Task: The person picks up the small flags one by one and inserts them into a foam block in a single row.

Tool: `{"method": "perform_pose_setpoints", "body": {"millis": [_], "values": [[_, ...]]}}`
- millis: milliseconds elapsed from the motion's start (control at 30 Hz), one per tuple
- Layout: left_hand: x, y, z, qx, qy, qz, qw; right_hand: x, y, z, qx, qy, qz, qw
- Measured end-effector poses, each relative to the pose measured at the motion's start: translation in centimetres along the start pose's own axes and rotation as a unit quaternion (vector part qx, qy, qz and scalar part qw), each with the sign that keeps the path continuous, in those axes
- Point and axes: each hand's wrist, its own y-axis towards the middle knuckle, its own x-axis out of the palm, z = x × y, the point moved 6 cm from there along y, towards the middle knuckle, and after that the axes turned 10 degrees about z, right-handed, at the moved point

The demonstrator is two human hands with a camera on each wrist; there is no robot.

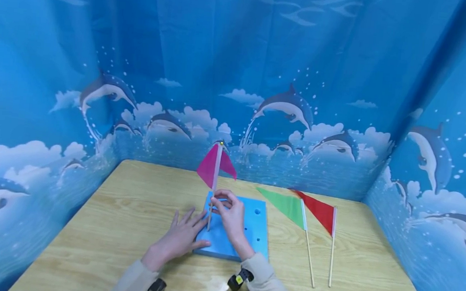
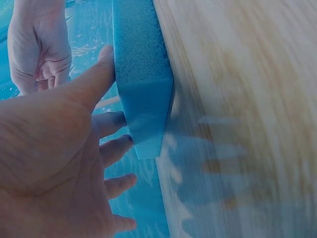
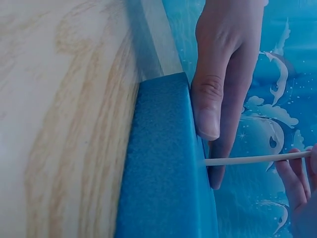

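Magenta triangular cloth flag on a thin pale stick (image 1: 206,168): held above the left part of a blue rectangular foam block (image 1: 255,253), by the right hand (image 1: 232,215).

Key relation: the stick lies to the left of the right palm, at the fingertips; long axis roughly upright, lower tip down at the block's top face. Whether the tip sits in a hole or only meets the face: cannot tell. Right hand does the holding; left hand (image 1: 183,235) is also close, just left of the stick.

Fingers, right: narrow, pinching the stick below the cloth. Fingers, left: spread and fairly straight, resting at the block's left side, thumb over the top face by the near-left corner.

Flag appearance: cloth folded to both sides of a pale sleeve, small yellowish cap on top, bare stick beneath. Block: smooth-topped, round holes of differing size visible at right.

Right of block, on the wood-grain surface (image 1: 129,212): green triangular flag (image 1: 287,207); red triangular flag (image 1: 320,211) beyond it, sticks pointing near.
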Motion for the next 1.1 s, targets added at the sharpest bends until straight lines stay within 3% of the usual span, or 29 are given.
{"method": "perform_pose_setpoints", "body": {"millis": [833, 1100], "values": [[-0.2, 0.1, 0.0, 0.007, 0.002, 0.004, 1.0000, -0.9, 0.1, -0.2, -0.013, -0.014, 0.008, 0.9998], [0.0, -0.1, 0.0, 0.004, -0.007, 0.000, 1.0000, -2.9, 1.3, 2.2, -0.007, -0.001, 0.024, 0.9997]]}}
